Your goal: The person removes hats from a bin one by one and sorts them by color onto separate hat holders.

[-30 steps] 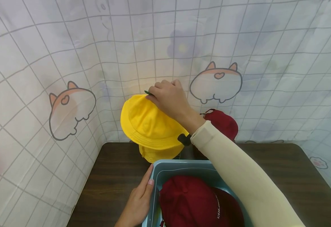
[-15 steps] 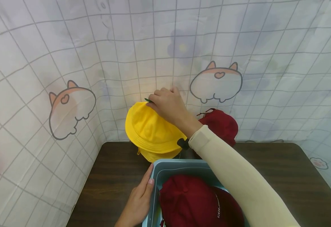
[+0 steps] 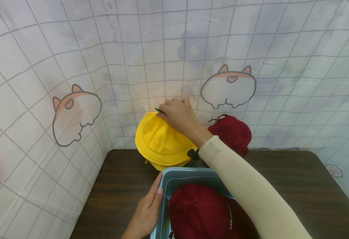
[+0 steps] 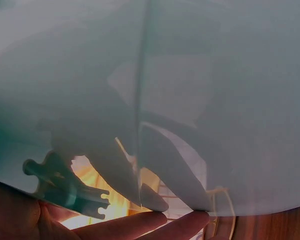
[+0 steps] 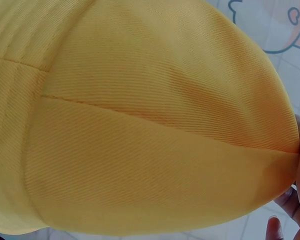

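Observation:
At the back of the table, my right hand [image 3: 178,116] pinches the crown top of a yellow bucket hat [image 3: 162,142], beside a small green leaf-like tip [image 3: 158,110]. In the right wrist view, the yellow hat [image 5: 155,135] fills most of the picture, with the fingertips at its top. More yellow cloth [image 3: 162,166] shows under its brim. My left hand [image 3: 145,209] lies along the left side of a blue-grey plastic bin [image 3: 192,170], fingers straight against the outer wall. Inside the bin sits a dark red cap [image 3: 195,212] with white lettering on its brim.
Another dark red cap [image 3: 232,132] stands at the back right, partly behind the right forearm. A dark wood table [image 3: 294,179] carries everything. White grid-patterned cloth [image 3: 192,49] hangs behind and on both sides.
My right hand has moved down and slightly right with the yellow hat, which now covers more of the yellow cloth beneath. My left hand and the bin stay put.

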Demonstrator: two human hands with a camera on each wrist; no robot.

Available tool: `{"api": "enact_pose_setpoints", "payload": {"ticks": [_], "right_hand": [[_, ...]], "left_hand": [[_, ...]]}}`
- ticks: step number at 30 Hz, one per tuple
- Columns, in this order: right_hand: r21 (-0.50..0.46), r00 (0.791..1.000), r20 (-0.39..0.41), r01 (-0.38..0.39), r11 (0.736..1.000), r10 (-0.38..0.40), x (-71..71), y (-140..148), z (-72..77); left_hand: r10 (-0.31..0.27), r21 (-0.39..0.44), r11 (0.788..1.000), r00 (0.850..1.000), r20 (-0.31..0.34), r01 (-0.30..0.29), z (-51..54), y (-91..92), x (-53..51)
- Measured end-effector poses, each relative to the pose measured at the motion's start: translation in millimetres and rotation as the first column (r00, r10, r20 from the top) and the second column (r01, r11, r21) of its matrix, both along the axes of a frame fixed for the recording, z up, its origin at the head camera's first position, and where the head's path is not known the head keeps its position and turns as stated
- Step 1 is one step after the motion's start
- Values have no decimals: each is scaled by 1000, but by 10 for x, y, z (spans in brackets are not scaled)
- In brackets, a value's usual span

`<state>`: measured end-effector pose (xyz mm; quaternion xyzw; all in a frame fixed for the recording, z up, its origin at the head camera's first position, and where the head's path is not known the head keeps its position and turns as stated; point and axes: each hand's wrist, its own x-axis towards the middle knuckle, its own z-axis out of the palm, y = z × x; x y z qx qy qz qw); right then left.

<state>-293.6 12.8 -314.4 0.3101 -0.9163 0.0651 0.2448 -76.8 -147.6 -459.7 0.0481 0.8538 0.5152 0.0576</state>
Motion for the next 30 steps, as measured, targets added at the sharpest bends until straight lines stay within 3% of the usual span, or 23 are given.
{"api": "enact_pose_setpoints", "payload": {"ticks": [13, 30], "right_hand": [[-14, 1000, 0, -16, 1000, 16, -18, -44, -203], [0, 999, 24, -25, 1000, 25, 36, -70, -268]], "left_hand": [[5, -3, 1000, 1000, -11, -5, -3, 0, 11], [15, -22, 1000, 999, -29, -15, -30, 2, 5]]}}
